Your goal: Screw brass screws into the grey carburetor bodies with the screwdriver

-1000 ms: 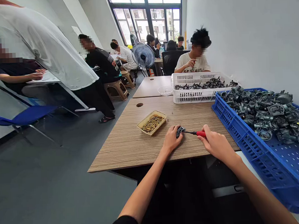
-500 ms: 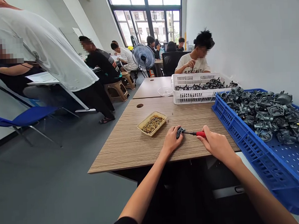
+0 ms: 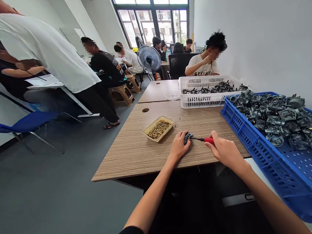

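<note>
My left hand (image 3: 179,145) is closed around a small dark grey metal part (image 3: 187,137), pressing it to the wooden table (image 3: 126,156). The part looks like a carburetor body, partly covered by my fingers. In my right hand (image 3: 224,151) is a screwdriver (image 3: 209,140) with a red handle, its dark shaft lying nearly level and its tip against the part. The exact contact point is too small to make out. Just beyond my left hand stands a shallow cream tray (image 3: 151,139) of small brass-coloured pieces (image 3: 159,130).
At the right, a blue crate (image 3: 252,140) holds many metal carburetor bodies (image 3: 272,115). A white basket (image 3: 202,103) of dark parts stands at the back, with a person (image 3: 204,65) behind it. A clear dish (image 3: 172,95) sits beside it. A standing person (image 3: 44,56) is at the left.
My hands, the metal part and the screwdriver stay almost in place. The person behind the white basket has raised a hand nearer the head. The standing person at the left has shifted slightly.
</note>
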The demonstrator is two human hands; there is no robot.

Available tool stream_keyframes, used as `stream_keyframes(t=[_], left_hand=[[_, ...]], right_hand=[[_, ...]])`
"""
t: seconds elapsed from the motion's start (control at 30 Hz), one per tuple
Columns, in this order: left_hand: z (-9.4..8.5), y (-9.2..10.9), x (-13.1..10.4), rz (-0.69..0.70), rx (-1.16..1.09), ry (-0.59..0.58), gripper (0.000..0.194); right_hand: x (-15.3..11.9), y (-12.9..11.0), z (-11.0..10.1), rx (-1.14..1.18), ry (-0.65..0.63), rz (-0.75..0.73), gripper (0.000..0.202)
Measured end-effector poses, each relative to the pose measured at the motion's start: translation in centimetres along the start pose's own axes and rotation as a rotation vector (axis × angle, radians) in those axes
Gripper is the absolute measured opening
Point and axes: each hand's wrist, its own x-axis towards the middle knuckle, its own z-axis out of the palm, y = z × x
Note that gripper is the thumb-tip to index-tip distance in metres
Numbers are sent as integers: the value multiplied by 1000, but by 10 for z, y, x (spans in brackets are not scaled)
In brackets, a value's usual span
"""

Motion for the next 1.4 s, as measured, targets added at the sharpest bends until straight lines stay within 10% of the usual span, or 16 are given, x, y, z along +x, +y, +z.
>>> stream_keyframes(t=[1.4], left_hand=[[-1,-1,0,-10,-14,-13,39]], right_hand=[[1,1,0,97,8,-28,13]])
